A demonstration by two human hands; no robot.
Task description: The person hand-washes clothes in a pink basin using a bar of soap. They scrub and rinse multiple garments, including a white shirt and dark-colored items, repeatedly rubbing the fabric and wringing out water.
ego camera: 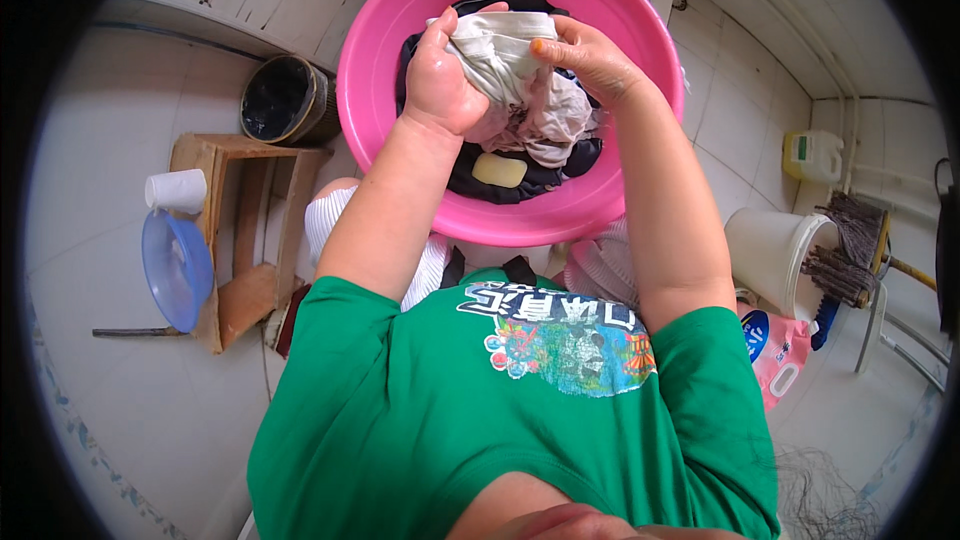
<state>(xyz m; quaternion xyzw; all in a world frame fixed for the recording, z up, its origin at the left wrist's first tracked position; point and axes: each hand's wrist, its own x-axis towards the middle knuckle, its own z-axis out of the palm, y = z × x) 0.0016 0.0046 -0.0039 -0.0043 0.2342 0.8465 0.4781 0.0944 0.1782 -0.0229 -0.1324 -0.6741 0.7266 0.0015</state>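
Over a large pink plastic basin (pixel 371 90), my two hands hold up a wet white cloth garment (pixel 499 45) with a stitched band along its top. My left hand (pixel 444 90) grips its left side, palm turned upward and wet. On the other side, my right hand (pixel 592 56) pinches the band with the thumb in front; its other fingers are partly hidden. The garment's lower part hangs bunched and looks pale pinkish-grey. Dark wet clothes (pixel 469 184) lie beneath it in the basin. A pale yellow bar of soap (pixel 499 169) rests on them, nearest my body.
Left of the basin are a dark bin (pixel 330 109), a wooden box frame (pixel 251 146), a blue plastic bowl (pixel 176 262) and a white cup (pixel 177 190). At right stand a white bucket (pixel 765 255), a mop head (pixel 855 221), a pink detergent bag (pixel 784 345) and a yellowish jug (pixel 814 156).
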